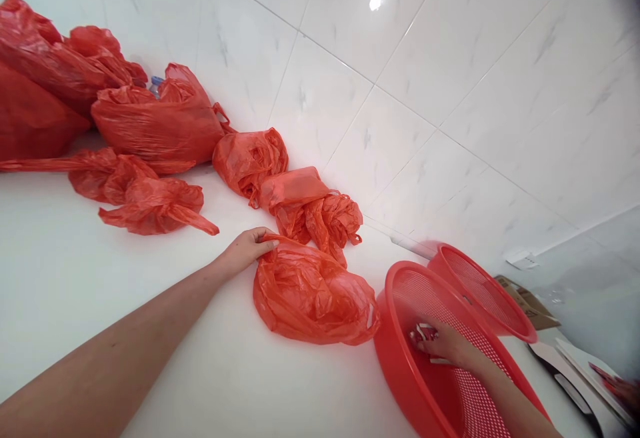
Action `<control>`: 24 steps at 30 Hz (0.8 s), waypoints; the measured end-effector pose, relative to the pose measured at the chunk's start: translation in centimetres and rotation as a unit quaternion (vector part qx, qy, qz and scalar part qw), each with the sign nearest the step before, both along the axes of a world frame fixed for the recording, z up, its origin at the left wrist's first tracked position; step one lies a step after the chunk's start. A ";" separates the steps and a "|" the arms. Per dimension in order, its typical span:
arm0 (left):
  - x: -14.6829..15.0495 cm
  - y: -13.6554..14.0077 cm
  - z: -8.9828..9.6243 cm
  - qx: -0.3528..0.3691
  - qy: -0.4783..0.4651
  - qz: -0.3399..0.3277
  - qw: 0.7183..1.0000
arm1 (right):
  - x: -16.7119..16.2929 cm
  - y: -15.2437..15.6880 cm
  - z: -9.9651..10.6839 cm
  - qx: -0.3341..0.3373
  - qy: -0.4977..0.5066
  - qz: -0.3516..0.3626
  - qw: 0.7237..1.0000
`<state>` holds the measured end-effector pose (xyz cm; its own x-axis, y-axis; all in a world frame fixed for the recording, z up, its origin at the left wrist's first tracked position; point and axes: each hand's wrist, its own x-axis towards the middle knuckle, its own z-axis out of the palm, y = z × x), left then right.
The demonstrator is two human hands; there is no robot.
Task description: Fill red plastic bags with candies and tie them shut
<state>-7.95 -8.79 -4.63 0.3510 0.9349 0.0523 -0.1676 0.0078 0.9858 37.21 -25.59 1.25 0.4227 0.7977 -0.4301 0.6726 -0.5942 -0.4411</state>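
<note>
My left hand (250,249) pinches the rim of a red plastic bag (310,291) that lies slumped on the white table. The bag's mouth gapes upward, and its far side touches the basket. Inside the nearer red mesh basket (400,345) is my right hand (445,343), its fingers closed around a small red-and-white packet (425,333). The packet's print is too small to read. Part of the basket's inside is hidden behind my right forearm.
Several filled red bags (155,121) line the tiled wall at the left and middle. A knotted red bag (150,201) lies nearer. Behind the near basket stands a second red basket (480,291). Further right are a cardboard box (530,301) and a white-and-black device (575,385).
</note>
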 end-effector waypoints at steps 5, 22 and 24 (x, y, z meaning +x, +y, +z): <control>0.0 -0.1 0.1 0.007 0.009 0.008 1.000 | -0.6 0.2 -0.3 -0.025 0.043 0.034 0.998; -0.1 0.2 -0.5 0.008 0.004 0.009 1.000 | 3.0 -1.6 -1.8 -0.048 0.046 0.023 0.998; -0.1 0.2 -0.5 0.006 0.004 0.008 1.000 | 4.2 -2.0 -2.1 -0.038 0.061 0.016 0.997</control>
